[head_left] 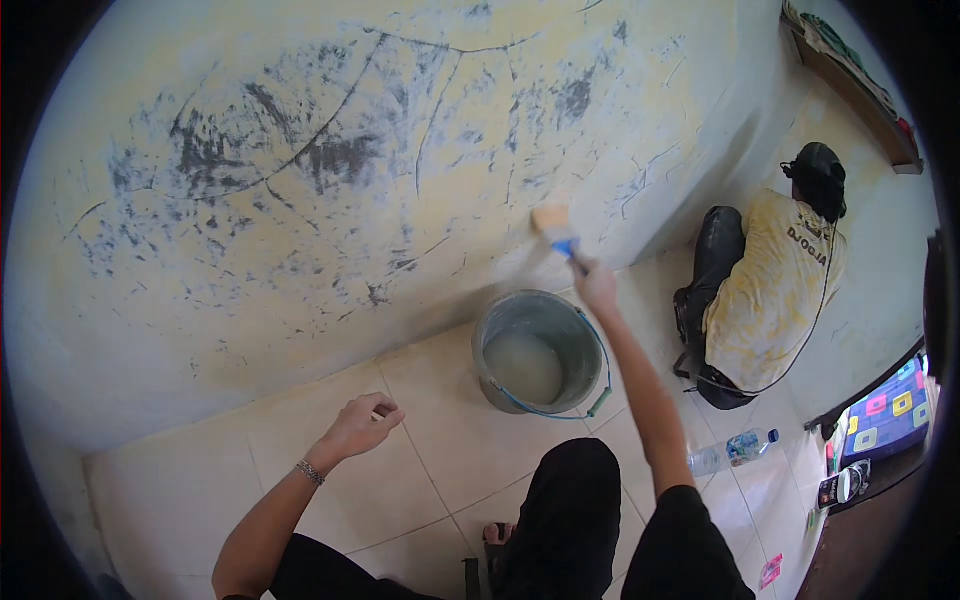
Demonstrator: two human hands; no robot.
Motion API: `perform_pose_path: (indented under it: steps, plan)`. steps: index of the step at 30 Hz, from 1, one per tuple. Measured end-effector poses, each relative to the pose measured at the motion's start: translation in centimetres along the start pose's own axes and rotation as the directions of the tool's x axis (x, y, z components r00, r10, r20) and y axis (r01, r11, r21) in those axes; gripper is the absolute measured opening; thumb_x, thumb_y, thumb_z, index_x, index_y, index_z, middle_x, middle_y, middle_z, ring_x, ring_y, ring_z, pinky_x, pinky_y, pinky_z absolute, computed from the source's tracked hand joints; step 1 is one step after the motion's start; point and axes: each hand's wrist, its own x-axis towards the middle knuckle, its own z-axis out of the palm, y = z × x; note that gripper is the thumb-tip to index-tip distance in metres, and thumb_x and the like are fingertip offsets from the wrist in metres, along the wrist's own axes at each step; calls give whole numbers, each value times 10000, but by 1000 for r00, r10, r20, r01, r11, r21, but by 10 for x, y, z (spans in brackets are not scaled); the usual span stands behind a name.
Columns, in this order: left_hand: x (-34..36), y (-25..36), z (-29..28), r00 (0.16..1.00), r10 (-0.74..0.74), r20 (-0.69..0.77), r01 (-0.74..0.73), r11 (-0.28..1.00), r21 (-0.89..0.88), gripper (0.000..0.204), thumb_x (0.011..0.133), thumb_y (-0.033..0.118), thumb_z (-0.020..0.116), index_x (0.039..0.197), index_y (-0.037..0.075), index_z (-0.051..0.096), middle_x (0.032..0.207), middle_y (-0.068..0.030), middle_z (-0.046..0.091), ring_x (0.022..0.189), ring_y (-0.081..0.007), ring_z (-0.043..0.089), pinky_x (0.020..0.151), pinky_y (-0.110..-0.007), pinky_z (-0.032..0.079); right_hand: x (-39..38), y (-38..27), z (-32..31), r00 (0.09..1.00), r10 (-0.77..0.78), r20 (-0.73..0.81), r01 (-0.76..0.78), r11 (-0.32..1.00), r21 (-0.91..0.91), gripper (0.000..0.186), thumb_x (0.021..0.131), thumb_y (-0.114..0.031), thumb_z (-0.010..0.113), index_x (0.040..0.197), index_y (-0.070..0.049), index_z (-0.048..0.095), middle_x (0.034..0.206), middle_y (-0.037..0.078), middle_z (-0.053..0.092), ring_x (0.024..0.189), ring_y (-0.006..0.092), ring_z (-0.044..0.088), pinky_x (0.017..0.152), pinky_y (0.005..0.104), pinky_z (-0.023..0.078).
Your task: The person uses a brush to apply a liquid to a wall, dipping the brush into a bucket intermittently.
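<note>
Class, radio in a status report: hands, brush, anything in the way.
Right hand gripping brush, bristles at the wall. Left hand loosely curled, nothing visible in it. Bucket on floor, near wall; co-worker crouched off to the right.

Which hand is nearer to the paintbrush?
Right. The right hand grips the paintbrush; the left hand is well away from it, to the left of the bucket.

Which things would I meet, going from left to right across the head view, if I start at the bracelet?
Metal bracelet → left hand → grey bucket → clear plastic bottle → blue item with coloured squares.
</note>
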Motion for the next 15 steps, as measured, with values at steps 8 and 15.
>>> perform_pose_path:
  steps: [8, 15]
  plan:
    - [-2, 3, -3, 997, 63, -49, -60, 996, 60, 302, 807, 256, 587, 908, -28, 601, 871, -147, 641, 803, -233, 624, 729, -327, 492, -10, 24, 17, 976, 20, 218, 9, 991, -134, 317, 808, -329, 580, 1115, -253, 597, 869, 190, 616, 803, 332, 606, 710, 402, 463]
    - [1, -2, -4, 994, 40, -99, -50, 993, -104, 295, 817, 225, 576, 935, -45, 584, 886, -158, 635, 764, -218, 630, 687, -305, 503, 80, -38, -148, 994, -100, 32, 105, 970, -220, 308, 799, -353, 585, 1093, -264, 608, 882, 141, 640, 806, 301, 622, 718, 377, 481]
